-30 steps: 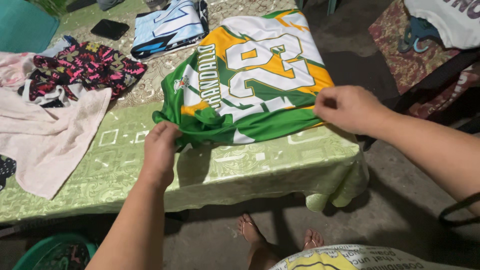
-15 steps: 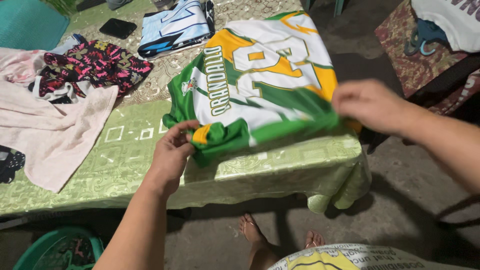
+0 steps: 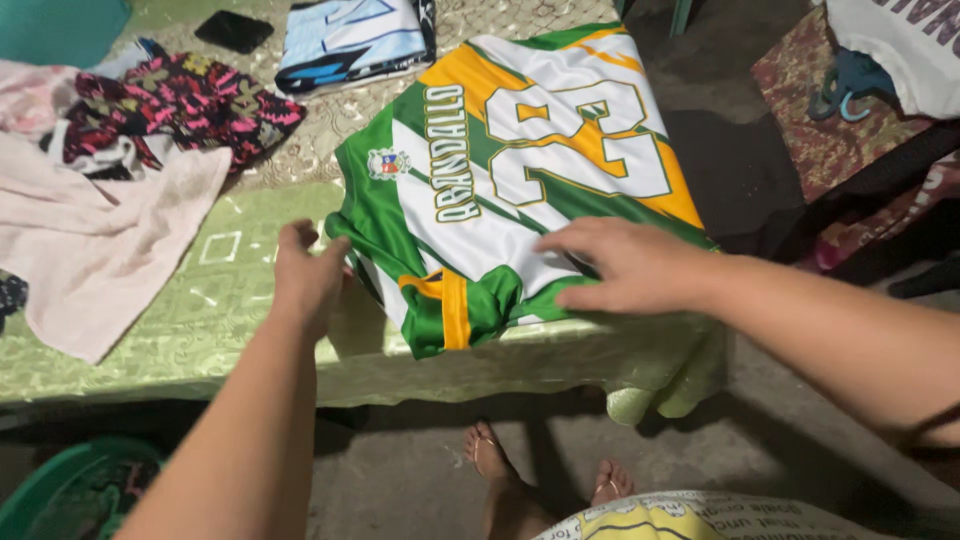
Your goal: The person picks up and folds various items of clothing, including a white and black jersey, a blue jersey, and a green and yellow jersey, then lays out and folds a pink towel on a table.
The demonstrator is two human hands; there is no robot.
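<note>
Pink towel (image 3: 95,255), floral cloth (image 3: 185,105) lie left of jersey (image 3: 520,170).

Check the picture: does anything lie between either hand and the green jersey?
Nothing visible does. The right hand lies flat on the jersey, and the left hand is at its left edge, on the table.

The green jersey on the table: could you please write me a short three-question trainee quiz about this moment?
1. True or false: the right hand lies flat on the green jersey.
2. Which hand is at the jersey's left edge?
3. What lies nearest the pink towel: A floral garment, B black phone?

Key: 1 true; 2 left hand; 3 A.
</note>
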